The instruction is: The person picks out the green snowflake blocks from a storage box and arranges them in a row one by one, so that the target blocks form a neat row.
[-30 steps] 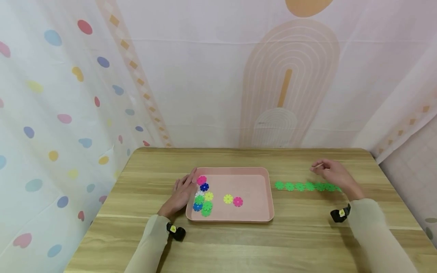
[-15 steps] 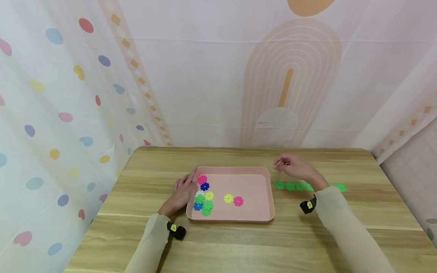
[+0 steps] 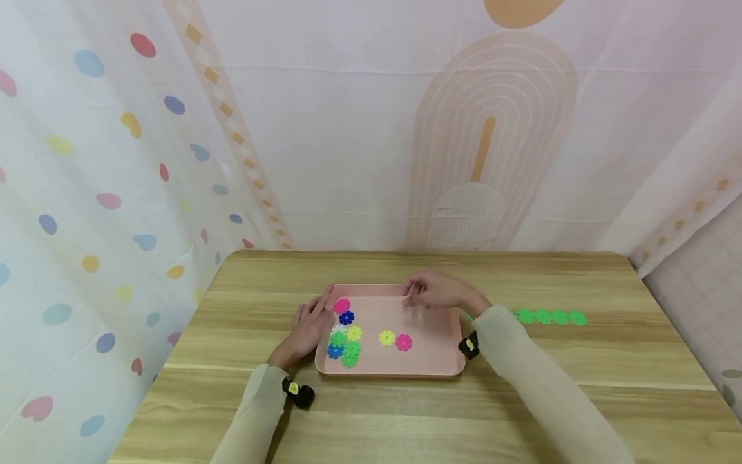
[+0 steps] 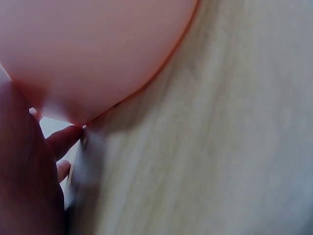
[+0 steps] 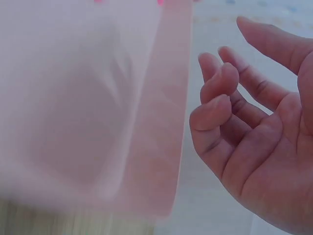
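Observation:
A shallow pink tray lies on the wooden table. My left hand rests against its left rim with fingers extended; the left wrist view has the fingers at the tray's corner. Over the tray's back right part hovers my right hand, fingers loosely bent and nothing between thumb and fingers in the right wrist view. Notched plastic snowflake discs in several colours cluster at the tray's left end. A yellow disc and a pink disc lie side by side near its middle.
Right of the tray, a straight row of green snowflake discs lies on the table, its left part hidden by my right sleeve. A patterned curtain hangs behind the table.
My right hand has swept left from above the green row to over the tray, uncovering the row's right end. The left hand and the discs have stayed in place.

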The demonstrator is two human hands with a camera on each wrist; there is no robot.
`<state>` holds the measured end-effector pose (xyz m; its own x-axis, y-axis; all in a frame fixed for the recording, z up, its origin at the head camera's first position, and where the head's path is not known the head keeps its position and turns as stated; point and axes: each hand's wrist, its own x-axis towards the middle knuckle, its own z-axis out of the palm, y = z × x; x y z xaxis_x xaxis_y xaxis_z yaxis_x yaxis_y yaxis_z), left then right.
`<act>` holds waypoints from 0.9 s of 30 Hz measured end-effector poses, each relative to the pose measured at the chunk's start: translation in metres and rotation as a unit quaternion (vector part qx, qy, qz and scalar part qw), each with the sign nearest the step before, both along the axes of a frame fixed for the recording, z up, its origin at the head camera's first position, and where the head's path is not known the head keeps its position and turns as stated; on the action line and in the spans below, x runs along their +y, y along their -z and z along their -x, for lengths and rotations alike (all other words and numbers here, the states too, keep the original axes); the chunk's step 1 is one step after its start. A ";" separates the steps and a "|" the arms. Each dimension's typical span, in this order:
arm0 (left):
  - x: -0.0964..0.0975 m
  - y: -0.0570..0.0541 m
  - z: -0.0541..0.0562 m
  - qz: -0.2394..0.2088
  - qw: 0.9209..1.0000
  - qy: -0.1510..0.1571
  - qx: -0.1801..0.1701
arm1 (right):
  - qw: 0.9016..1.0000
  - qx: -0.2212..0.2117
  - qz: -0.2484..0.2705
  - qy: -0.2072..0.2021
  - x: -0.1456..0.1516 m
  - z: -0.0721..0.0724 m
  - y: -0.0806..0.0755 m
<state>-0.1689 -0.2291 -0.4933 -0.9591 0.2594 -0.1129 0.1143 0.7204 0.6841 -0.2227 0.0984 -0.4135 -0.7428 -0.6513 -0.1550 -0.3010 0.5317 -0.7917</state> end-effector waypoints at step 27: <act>0.001 -0.004 -0.002 0.006 1.000 0.009 0.003 | 0.993 -0.088 -0.019 -0.078 -0.109 -0.017 0.031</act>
<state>-0.1666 -0.2276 -0.4894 -0.9552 0.2748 -0.1097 0.1316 0.7267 0.6742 -0.2053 -0.0101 -0.4441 -0.5918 -0.7480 -0.3006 -0.2405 0.5197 -0.8198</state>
